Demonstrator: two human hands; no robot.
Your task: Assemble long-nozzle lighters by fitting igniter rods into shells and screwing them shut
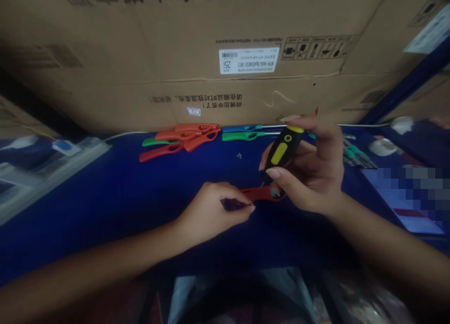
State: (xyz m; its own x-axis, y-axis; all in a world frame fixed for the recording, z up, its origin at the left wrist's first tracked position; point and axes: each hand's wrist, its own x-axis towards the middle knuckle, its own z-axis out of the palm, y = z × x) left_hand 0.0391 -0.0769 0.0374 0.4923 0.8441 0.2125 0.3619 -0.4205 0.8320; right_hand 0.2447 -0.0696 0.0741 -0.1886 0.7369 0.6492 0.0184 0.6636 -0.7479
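Observation:
My right hand (312, 162) is wrapped round a screwdriver (284, 148) with a black and yellow handle, tilted with its thin shaft pointing down and left. Below it, on the blue tabletop, lies a red lighter casing (260, 193) with a finger loop at its right end, partly covered by both hands. The thumb and forefinger of my left hand (218, 209) are pinched together at the casing's near edge, beside the screwdriver's shaft. Whatever is between those fingertips is too small to name.
Several orange and red lighter casings (186, 135) lie piled at the back left. Blue and green lighters (242, 136) with metal tubes lie beside them. A large cardboard box (140, 71) walls off the back. A lit screen (404, 202) is at the right, a clear plastic tray (52, 183) at the left.

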